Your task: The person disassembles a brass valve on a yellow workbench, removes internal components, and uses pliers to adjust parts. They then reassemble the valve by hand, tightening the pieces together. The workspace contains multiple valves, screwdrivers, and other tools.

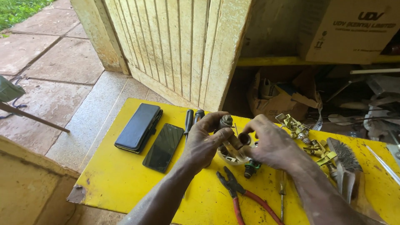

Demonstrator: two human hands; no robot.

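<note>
Over a yellow table [125,179], my left hand [205,143] grips a small dark metal part [226,121] with a thin stem pointing down. My right hand [268,143] pinches a small dark ring-shaped piece [244,138] right beside that part. Both hands hover above a small clear round dish [231,159]. A second small black and green part [251,168] lies on the table just under my right hand.
Red-handled pliers [239,196] lie near the front edge. A black wallet case [138,127], a dark phone [163,147] and two screwdrivers [189,121] sit left. Yellowish metal clips [310,139] and a wire brush [346,162] lie right. A worn wooden door [179,46] stands behind.
</note>
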